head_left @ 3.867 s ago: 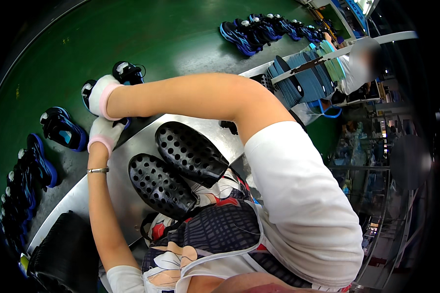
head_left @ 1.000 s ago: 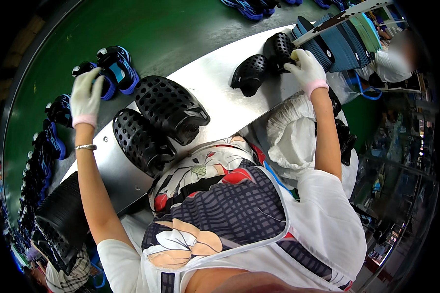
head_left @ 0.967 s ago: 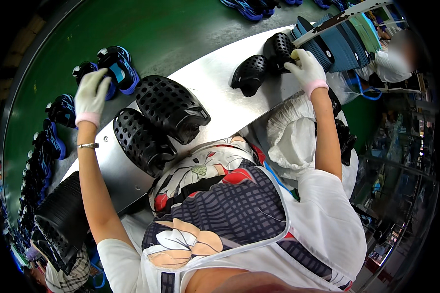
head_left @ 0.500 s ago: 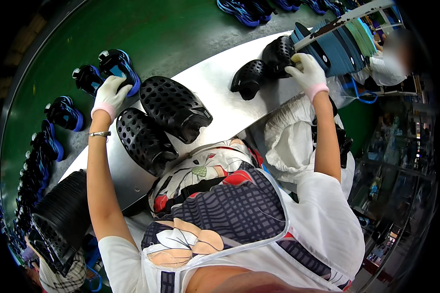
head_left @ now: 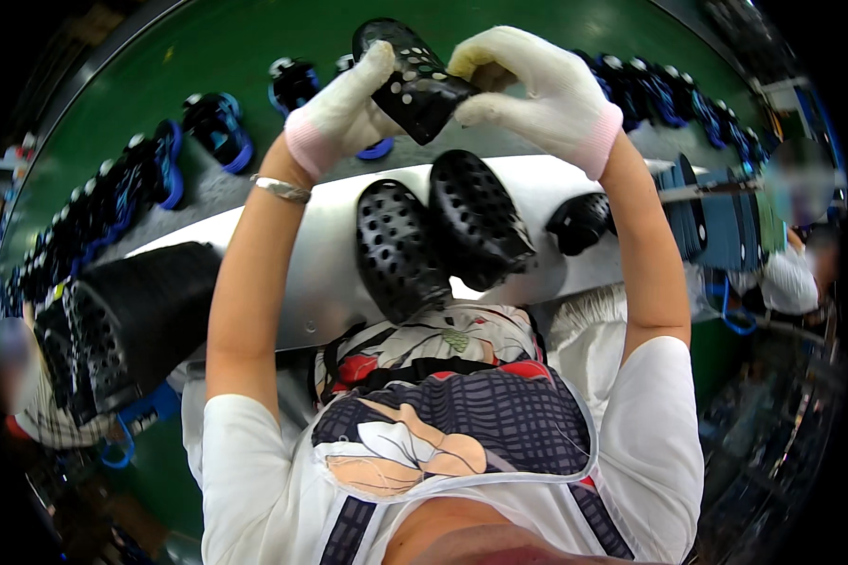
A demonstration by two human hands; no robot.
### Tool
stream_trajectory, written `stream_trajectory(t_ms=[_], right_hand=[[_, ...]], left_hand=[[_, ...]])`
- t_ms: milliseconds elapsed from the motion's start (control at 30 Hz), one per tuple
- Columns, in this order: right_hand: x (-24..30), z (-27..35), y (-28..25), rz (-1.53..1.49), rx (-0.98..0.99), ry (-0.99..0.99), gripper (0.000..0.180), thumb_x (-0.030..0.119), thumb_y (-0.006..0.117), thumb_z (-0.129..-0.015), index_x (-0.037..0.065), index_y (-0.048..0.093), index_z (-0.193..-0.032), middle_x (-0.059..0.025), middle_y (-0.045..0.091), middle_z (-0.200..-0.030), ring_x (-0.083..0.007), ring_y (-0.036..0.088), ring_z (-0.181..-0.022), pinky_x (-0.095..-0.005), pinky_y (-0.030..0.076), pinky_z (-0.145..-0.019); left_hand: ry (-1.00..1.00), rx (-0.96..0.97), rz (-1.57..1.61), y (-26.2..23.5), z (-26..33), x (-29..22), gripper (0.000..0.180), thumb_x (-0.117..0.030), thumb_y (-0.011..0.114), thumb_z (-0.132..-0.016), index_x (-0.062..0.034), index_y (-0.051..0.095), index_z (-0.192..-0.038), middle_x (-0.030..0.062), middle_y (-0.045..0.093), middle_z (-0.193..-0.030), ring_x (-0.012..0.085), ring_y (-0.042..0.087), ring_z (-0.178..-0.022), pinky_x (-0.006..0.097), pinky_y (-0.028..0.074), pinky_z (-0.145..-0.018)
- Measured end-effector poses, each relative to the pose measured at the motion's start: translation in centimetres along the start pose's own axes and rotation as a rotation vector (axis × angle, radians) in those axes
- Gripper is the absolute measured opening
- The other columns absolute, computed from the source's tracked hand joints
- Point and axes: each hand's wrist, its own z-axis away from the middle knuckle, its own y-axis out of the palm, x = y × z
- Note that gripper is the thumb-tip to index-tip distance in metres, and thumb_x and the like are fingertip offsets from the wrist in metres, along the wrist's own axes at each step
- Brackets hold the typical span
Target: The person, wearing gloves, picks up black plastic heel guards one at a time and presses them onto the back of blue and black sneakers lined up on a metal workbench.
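Observation:
Above the far edge of the metal table, both my hands hold a black perforated plastic shoe form (head_left: pixel 410 89). My left hand (head_left: pixel 344 108), in a white knit glove, is closed around its left side with the thumb lying across the holes. My right hand (head_left: pixel 537 94), gloved the same way, curls its thumb and fingers at the form's right end. Two larger perforated shoe forms, a left one (head_left: pixel 394 245) and a right one (head_left: pixel 476 212), lie side by side below my hands. Another small black form (head_left: pixel 578 222) rests near my right forearm.
Rows of black-and-blue sports shoes (head_left: pixel 219 130) stand on the green surface beyond the silvery table (head_left: pixel 320 273). A stack of black forms (head_left: pixel 151 311) is at the left. Blue-grey flat sheets (head_left: pixel 725 217) are stacked at the right, near another person (head_left: pixel 791 273).
My right hand has left the small forms at the right, and one is now held up. My left hand has come off a shoe onto that form. The view has turned.

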Motion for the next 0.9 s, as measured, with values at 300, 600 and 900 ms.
stream_trajectory(t_ms=[300, 600, 900], right_hand=[[1.7, -5.0, 4.9, 0.224, 0.233, 0.227, 0.050, 0.046, 0.061, -0.080, -0.002, 0.063, -0.094, -0.0213, 0.066, -0.085, -0.0351, 0.065, -0.082, -0.0392, 0.051, -0.075], [1.0, -6.0, 6.6, 0.142, 0.205, 0.315, 0.044, 0.042, 0.054, -0.080, -0.001, 0.061, -0.082, -0.0200, 0.063, -0.073, -0.0356, 0.062, -0.072, -0.0389, 0.049, -0.067], [-1.2, -6.0, 5.7, 0.241, 0.491, 0.495, 0.047, 0.041, 0.056, -0.077, -0.004, 0.063, -0.085, -0.0175, 0.060, -0.067, -0.0278, 0.060, -0.063, -0.0358, 0.049, -0.063]], left_hand=[[0.228, -0.126, -0.162, -4.3, 2.3, -0.9, 0.039, -0.031, 0.053, -0.097, 0.0004, 0.051, -0.120, 0.0093, 0.059, -0.115, 0.0183, 0.059, -0.105, 0.033, 0.049, -0.092], [0.141, -0.312, -0.122, -3.5, 2.7, -0.6, 0.040, -0.032, 0.058, -0.094, -0.0011, 0.052, -0.118, 0.0095, 0.058, -0.114, 0.0207, 0.059, -0.103, 0.038, 0.053, -0.082], [0.240, -0.350, -1.555, -8.5, 4.0, 5.3, 0.029, -0.027, 0.063, -0.083, -0.0064, 0.065, -0.103, 0.0146, 0.058, -0.102, 0.0349, 0.057, -0.096, 0.043, 0.048, -0.080]])
